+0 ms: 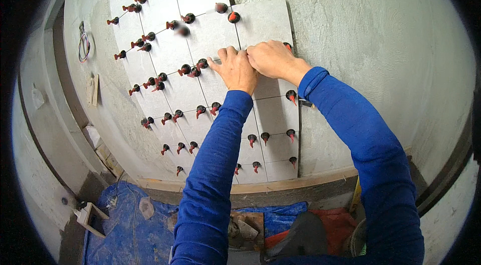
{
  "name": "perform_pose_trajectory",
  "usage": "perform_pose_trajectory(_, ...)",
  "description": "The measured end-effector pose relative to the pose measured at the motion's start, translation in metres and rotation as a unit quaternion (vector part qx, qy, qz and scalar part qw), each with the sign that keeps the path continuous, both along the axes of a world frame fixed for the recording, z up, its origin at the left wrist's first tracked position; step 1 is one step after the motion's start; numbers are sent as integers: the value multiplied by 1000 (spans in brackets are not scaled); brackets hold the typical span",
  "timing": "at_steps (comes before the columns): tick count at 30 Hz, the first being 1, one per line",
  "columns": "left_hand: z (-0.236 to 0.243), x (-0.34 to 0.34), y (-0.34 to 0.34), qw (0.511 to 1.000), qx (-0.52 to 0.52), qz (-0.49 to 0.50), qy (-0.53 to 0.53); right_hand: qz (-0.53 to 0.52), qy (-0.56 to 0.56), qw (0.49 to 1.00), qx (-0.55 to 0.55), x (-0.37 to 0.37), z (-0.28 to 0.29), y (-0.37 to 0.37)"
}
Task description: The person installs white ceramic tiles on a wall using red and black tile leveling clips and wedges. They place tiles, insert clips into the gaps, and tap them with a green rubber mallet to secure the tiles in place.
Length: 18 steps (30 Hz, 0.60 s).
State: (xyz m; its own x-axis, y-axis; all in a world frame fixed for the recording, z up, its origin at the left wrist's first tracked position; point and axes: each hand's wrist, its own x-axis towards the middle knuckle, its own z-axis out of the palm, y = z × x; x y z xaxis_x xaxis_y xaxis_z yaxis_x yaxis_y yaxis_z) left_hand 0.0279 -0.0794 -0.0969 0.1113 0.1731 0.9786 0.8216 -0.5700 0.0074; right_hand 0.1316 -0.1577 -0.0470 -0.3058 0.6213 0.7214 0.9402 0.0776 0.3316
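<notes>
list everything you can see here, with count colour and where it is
wall tiles: many, pale grey, set in a grid on the wall, left and centre
top right tile: one, pale grey, under both hands
levelling clips: dozens, black with red wedges, along the tile joints
bare plaster: grey, combed, right of the tiles
coiled wires: one bundle, far left on the wall
tarp: one, blue, on the floor below
wooden batten: one, brown, under the bottom tile row
sleeves: two, blue, from the lower edge
left hand: flat on the tile joint
right hand: beside it, fingertips touching the left hand
</notes>
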Motion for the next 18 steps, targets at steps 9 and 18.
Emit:
perform_pose_trajectory(9,4,-1,3,999,23,-17,24,33,9,999,5,6,1,4)
perform_pose_trajectory(18,5,1,10,997,66,-37,26,36,-7,999,-11,8,6,2)
